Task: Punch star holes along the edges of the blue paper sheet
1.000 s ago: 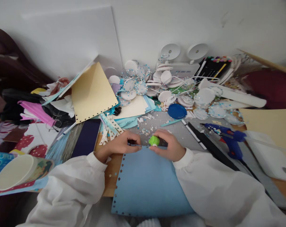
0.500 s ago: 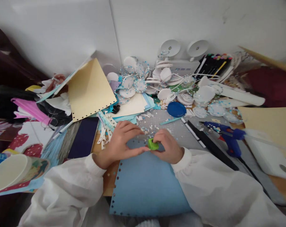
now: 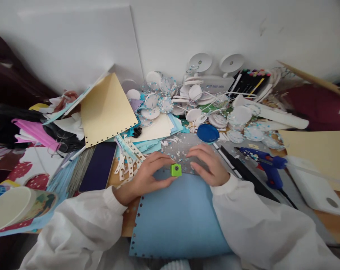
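Note:
A small green craft punch (image 3: 176, 170) is between the thumb and fingertips of my left hand (image 3: 151, 173), its round dark part facing me. It sits at the far edge of a blue paper sheet (image 3: 178, 217), which has small flower-shaped holes along its left side. The sheet's near end hangs past the table edge, towards my lap. My right hand (image 3: 208, 164) is apart from the punch, to its right, fingers spread and holding nothing. Tiny paper cut-outs (image 3: 179, 152) lie scattered just beyond both hands.
A blue hot glue gun (image 3: 267, 165) lies right, near a blue lid (image 3: 208, 133). White discs with beaded trim (image 3: 151, 100) pile up against the wall. Left are a dark phone (image 3: 98, 167), punched paper strips (image 3: 129, 159), a cream sheet (image 3: 108, 108) and a paper cup (image 3: 14, 208).
My right hand has let go of the green punch and moved right, its fingers opening. The punch now rests in my left hand's fingers, slightly further left.

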`<state>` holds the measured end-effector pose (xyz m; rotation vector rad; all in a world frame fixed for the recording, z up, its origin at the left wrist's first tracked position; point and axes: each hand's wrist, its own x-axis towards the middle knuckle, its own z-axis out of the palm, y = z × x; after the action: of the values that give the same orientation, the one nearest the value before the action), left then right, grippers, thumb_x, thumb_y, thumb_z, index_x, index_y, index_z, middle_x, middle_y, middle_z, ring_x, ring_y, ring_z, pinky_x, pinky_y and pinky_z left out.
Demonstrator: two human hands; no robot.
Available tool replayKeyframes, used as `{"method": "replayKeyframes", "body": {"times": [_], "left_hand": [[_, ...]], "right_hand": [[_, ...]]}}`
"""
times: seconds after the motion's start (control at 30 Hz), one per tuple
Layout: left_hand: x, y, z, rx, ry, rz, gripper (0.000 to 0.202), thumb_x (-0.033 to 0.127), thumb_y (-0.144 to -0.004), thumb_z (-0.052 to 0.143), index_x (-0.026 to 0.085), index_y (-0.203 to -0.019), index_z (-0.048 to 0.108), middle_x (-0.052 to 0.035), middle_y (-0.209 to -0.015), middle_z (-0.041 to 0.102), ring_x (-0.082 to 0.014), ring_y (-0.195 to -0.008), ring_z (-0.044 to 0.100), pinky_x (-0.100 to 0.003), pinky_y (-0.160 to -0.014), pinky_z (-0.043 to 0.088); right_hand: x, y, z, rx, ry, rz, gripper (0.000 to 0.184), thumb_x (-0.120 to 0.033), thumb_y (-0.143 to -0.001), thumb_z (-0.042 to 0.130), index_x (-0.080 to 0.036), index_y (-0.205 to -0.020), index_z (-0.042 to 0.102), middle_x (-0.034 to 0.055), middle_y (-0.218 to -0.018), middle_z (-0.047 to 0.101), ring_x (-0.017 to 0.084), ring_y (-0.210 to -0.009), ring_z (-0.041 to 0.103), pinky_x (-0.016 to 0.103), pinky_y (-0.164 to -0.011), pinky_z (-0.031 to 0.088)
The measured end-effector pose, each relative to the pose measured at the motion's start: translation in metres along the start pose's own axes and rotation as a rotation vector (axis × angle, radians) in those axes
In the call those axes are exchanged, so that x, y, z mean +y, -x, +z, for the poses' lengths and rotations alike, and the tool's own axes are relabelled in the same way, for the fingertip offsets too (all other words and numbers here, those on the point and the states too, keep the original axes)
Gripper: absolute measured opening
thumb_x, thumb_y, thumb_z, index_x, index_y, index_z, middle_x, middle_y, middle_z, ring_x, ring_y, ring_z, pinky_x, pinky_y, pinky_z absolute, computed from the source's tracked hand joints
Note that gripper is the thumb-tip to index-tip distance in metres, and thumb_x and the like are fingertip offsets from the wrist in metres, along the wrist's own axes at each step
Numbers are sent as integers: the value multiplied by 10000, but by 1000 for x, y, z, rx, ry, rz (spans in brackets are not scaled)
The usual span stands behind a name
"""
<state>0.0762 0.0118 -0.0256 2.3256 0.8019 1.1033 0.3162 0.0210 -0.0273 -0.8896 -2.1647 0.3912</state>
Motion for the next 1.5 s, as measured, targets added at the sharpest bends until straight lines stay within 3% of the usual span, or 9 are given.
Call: {"method": "replayKeyframes", "body": {"times": [0.13, 0.27, 0.47, 0.63, 0.77, 0.97, 1.1, 1.3, 1.5], "left_hand": [[0, 1, 2, -14, 25, -45, 332, 314, -797, 692, 193, -1099, 624, -92, -1039, 658, -210, -993, 609, -357, -890, 492], [-3, 0, 5, 5, 70, -123, 328, 377, -798, 698, 169, -1045, 639, -91, -954, 661, -192, -884, 622, -322, -790, 513], [-5, -3, 5, -30, 78, -106, 313, 397, -834, 657, 155, -1030, 633, -85, -937, 652, -181, -872, 606, -303, -775, 495], [-4, -4, -3, -241, -240, -50, 425, 487, -822, 631, 186, -1121, 607, -97, -1058, 636, -249, -988, 544, -395, -874, 401], [-6, -3, -4, -361, -341, -38, 223, 370, -850, 601, 199, -990, 634, -66, -1007, 638, -236, -974, 527, -384, -867, 352], [-6, -3, -1, -363, -182, -78, 55, 210, -865, 556, 182, -877, 602, -39, -900, 640, -197, -910, 552, -329, -830, 370], [-6, -2, -1, -309, -98, -90, 69, 154, -866, 534, 177, -865, 599, -31, -849, 661, -183, -866, 581, -315, -798, 381], [-6, -1, -1, -222, 11, -79, 178, 136, -876, 516, 179, -1019, 612, -42, -915, 683, -167, -849, 606, -310, -814, 428], [-5, 0, -1, -166, 31, -144, 157, 152, -848, 556, 170, -1002, 575, -39, -899, 641, -157, -809, 586, -295, -777, 462]], "right_hand": [[7, 1, 7, 36, 36, 33, 293, -185, -829, 550, -218, -1120, 538, 108, -1029, 593, 280, -984, 555, 449, -856, 444], [2, 3, 24, 24, 27, -103, 510, -280, -796, 658, -248, -1260, 449, 111, -1118, 570, 278, -1039, 565, 443, -862, 484], [-5, 1, 29, 4, 38, -228, 299, -239, -889, 560, -251, -1184, 512, 95, -1040, 632, 224, -949, 613, 384, -818, 503], [-7, 4, 26, 152, -175, 81, 220, -303, -889, 568, -222, -1092, 549, 87, -988, 632, 216, -925, 609, 369, -805, 513], [-4, 4, 24, 234, -392, 306, 242, -401, -910, 535, -219, -1069, 553, 68, -940, 612, 187, -843, 605, 332, -743, 522], [-7, 4, 22, 52, -608, 348, 280, -438, -889, 564, -222, -1068, 575, 60, -963, 615, 176, -850, 608, 302, -725, 517], [-8, 6, 22, -89, -583, 299, 284, -418, -887, 573, -203, -1072, 585, 61, -920, 629, 166, -799, 594, 301, -711, 497], [-6, 6, 23, -145, -496, 256, 263, -395, -895, 558, -187, -1053, 585, 51, -869, 634, 145, -718, 566, 270, -652, 463], [-7, 4, 23, -179, -473, 276, 311, -430, -906, 525, -173, -1076, 570, 55, -864, 632, 143, -696, 547, 263, -625, 432]]}}
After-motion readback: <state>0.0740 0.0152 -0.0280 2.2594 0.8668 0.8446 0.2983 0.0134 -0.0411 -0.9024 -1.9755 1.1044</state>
